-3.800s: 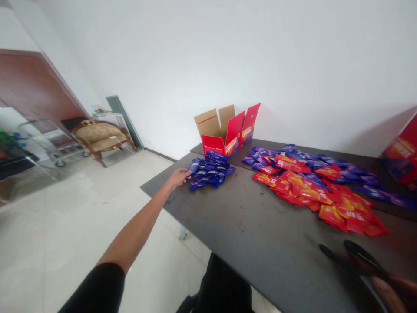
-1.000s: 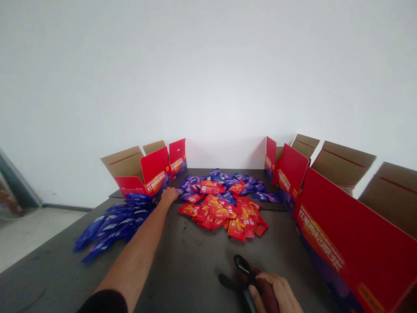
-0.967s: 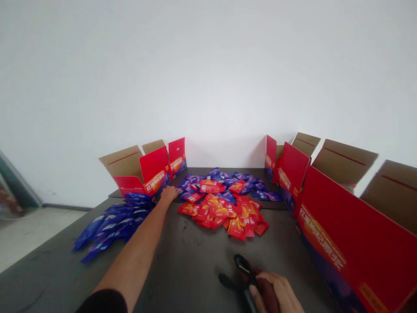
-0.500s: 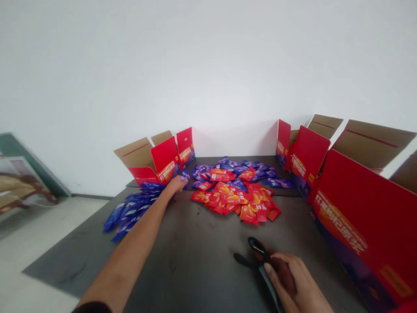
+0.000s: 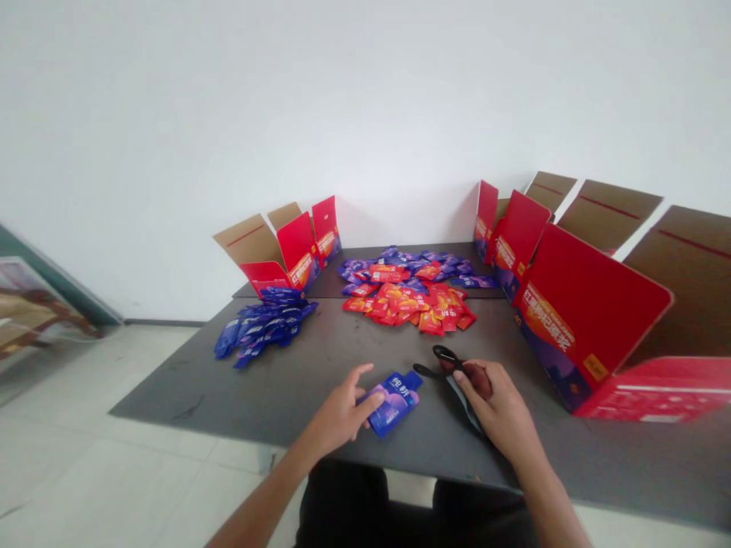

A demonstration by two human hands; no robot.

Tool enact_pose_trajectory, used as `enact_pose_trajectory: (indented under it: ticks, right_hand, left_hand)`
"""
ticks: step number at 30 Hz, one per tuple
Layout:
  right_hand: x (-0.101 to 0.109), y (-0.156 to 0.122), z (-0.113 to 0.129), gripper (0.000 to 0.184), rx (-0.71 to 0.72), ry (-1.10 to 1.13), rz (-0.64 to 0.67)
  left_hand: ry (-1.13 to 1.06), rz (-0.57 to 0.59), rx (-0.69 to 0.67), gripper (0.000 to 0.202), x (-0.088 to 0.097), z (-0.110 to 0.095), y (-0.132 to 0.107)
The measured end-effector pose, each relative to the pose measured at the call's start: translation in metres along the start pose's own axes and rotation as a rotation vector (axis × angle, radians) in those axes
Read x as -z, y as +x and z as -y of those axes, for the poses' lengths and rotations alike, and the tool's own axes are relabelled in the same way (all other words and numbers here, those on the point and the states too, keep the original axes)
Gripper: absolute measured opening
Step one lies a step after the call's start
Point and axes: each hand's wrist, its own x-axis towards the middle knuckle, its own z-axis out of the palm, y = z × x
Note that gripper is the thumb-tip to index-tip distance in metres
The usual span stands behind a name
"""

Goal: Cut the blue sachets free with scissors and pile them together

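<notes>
My left hand (image 5: 339,411) rests on the dark table top (image 5: 188,396), its thumb raised and its fingertips against a single blue-purple sachet (image 5: 394,403). The sachet lies flat, with its spout end pointing up and right. My right hand (image 5: 494,399) grips a pair of black-handled scissors (image 5: 457,380), and its palm hides part of them. The grey blade (image 5: 465,407) points down towards the table's near edge, and the finger loops stick out to the left of my hand.
Farther up the table lie a heap of blue sachets (image 5: 263,327) and a heap of red-orange sachets (image 5: 408,301) with purple ones behind. Open red cardboard cartons stand at the back left (image 5: 279,247) and along the right side (image 5: 588,304). A white wall rises behind.
My left hand has come back from the blue heap to the near part of the table, with one blue sachet now under its fingers. My right hand still has the scissors. The view has tilted down.
</notes>
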Motion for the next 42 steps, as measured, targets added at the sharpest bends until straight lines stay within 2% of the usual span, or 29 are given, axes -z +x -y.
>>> enact_pose_trajectory:
  ticks: [3, 6, 11, 14, 17, 20, 23, 25, 28, 30, 33, 34, 36, 39, 42]
  right_hand:
    - [0.0, 0.0, 0.002, 0.041, 0.021, 0.005, -0.009]
    - [0.0, 0.0, 0.001, 0.043, 0.017, -0.008, -0.012]
    - [-0.002, 0.0, 0.0, 0.046, 0.022, -0.021, -0.03]
    - [-0.003, -0.001, 0.002, 0.045, 0.023, -0.023, -0.053]
    - [-0.003, -0.002, 0.005, 0.044, 0.041, -0.032, -0.075]
    - [-0.003, -0.002, 0.005, 0.044, 0.058, -0.065, -0.08]
    - [0.0, 0.003, 0.008, 0.042, 0.039, -0.068, -0.101]
    - [0.002, 0.008, 0.019, 0.041, 0.036, -0.054, -0.127]
    - [-0.003, 0.011, 0.054, 0.035, 0.11, -0.025, -0.14]
    - [-0.015, 0.004, 0.08, 0.029, 0.233, -0.022, -0.052]
    - [-0.039, -0.01, 0.101, 0.023, 0.487, -0.06, 0.254]
    - [-0.046, -0.012, 0.1, 0.022, 0.542, -0.078, 0.33]
    - [-0.055, -0.007, 0.088, 0.021, 0.567, -0.125, 0.373]
    - [-0.053, 0.02, 0.064, 0.022, 0.488, -0.24, 0.296]
    - [-0.044, 0.04, 0.063, 0.024, 0.459, -0.298, 0.219]
  left_hand:
    - [0.189, -0.089, -0.046, 0.064, -0.023, 0.001, -0.004]
    - [0.478, -0.192, -0.101, 0.055, -0.036, 0.0, -0.005]
    - [0.765, -0.221, -0.229, 0.049, -0.042, -0.002, -0.017]
    - [0.853, -0.337, -0.368, 0.048, -0.04, 0.005, -0.029]
    - [0.837, -0.417, -0.568, 0.051, -0.038, 0.018, -0.042]
    - [0.818, -0.346, -0.709, 0.052, -0.042, 0.033, -0.051]
    - [0.829, -0.312, -0.783, 0.048, -0.047, 0.045, -0.056]
    - [0.826, -0.326, -0.807, 0.045, -0.049, 0.049, -0.057]
    - [0.791, -0.345, -0.828, 0.04, -0.05, 0.051, -0.057]
    - [0.766, -0.355, -0.837, 0.039, -0.051, 0.051, -0.057]
    - [0.741, -0.368, -0.835, 0.033, -0.054, 0.051, -0.058]
    - [0.736, -0.372, -0.835, 0.032, -0.055, 0.051, -0.058]
    - [0.728, -0.38, -0.84, 0.031, -0.056, 0.052, -0.059]
    - [0.724, -0.383, -0.841, 0.034, -0.058, 0.053, -0.059]
    - [0.715, -0.392, -0.834, 0.033, -0.058, 0.052, -0.06]
